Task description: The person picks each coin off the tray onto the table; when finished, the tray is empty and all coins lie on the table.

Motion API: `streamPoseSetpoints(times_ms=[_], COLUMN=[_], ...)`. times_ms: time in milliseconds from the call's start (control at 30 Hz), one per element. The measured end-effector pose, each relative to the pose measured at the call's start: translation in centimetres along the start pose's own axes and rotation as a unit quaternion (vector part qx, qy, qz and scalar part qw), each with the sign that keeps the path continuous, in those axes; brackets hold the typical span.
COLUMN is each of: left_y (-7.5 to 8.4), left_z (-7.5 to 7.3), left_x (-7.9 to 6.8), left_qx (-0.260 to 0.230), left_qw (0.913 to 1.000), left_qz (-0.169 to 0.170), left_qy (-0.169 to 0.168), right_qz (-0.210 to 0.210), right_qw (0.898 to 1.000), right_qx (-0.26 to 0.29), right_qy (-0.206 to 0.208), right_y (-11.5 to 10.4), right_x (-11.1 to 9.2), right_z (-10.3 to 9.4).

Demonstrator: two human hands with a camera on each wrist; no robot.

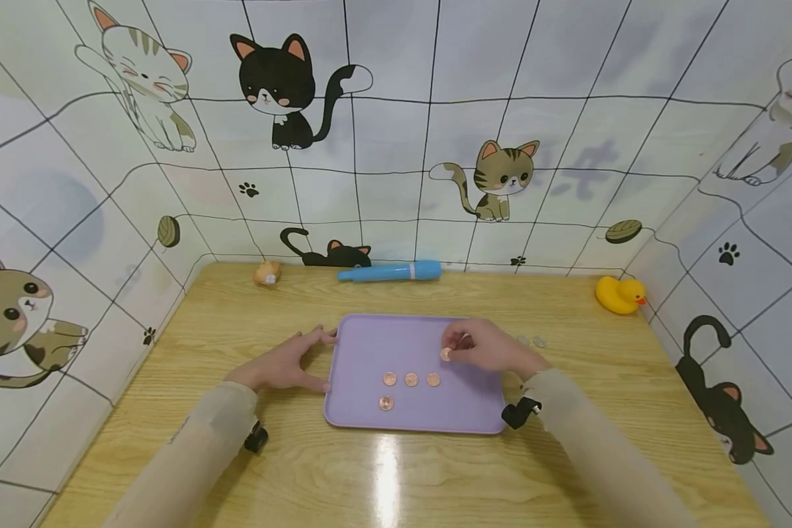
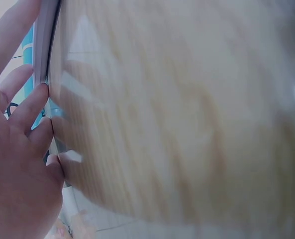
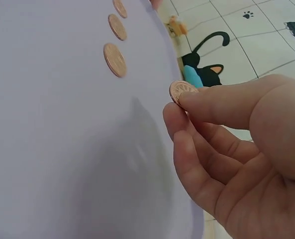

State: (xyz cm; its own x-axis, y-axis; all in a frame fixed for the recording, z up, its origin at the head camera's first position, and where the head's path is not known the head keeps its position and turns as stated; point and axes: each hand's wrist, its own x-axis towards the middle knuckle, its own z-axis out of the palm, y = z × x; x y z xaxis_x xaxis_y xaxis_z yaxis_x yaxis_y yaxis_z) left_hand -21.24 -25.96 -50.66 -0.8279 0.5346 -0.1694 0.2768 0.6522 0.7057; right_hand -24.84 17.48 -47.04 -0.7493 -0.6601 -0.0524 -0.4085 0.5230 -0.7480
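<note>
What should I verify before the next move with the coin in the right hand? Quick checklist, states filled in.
1. Copper coin secure in the right hand: ok, pinched by thumb and finger.
2. Left hand on the purple tray: ok, touching its left edge.
3. Three-coin row spaced apart: ok.
4. Bare tray space right of that row: ok.
5. Silvery discs beyond the right hand fully visible: cannot tell, the arm may hide more.
</note>
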Motion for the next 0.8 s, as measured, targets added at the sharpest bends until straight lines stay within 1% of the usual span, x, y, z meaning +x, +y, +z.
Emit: streamPoseSetpoints(times_ms=[133,367,433,600,800], left_y=[0.2,0.1,0.0,0.0,0.2], left_z=[-0.1,-0.3,-0.3,-0.2,0.0], left_x=[-0.1,0.0,0.0,0.0,-0.1], left_qx=[-0.002,-0.004,-0.005,-0.002,-0.003], left_qw=[1.0000,0.9999,1.0000,1.0000,1.0000], left_qz=[-0.001,-0.010,-0.003,0.007,0.001], left_qy=[0.000,0.002,0.002,-0.002,-0.004], right_qz=[0.018,0.035,0.041,0.047,0.053], right_qw=[1.000,0.998,0.998,0.997,0.996], right_qx=[0.008,0.027,0.032,0.032,0.018], right_qy=[0.011,0.032,0.038,0.050,0.063], right_y=[0.4,1.1,1.3,2.0,3.4], right_x=[-1.0,-2.7,-3.2,-4.5,-6.1], right_z=[-1.0,-2.5,-2.9,-3.7,-4.5])
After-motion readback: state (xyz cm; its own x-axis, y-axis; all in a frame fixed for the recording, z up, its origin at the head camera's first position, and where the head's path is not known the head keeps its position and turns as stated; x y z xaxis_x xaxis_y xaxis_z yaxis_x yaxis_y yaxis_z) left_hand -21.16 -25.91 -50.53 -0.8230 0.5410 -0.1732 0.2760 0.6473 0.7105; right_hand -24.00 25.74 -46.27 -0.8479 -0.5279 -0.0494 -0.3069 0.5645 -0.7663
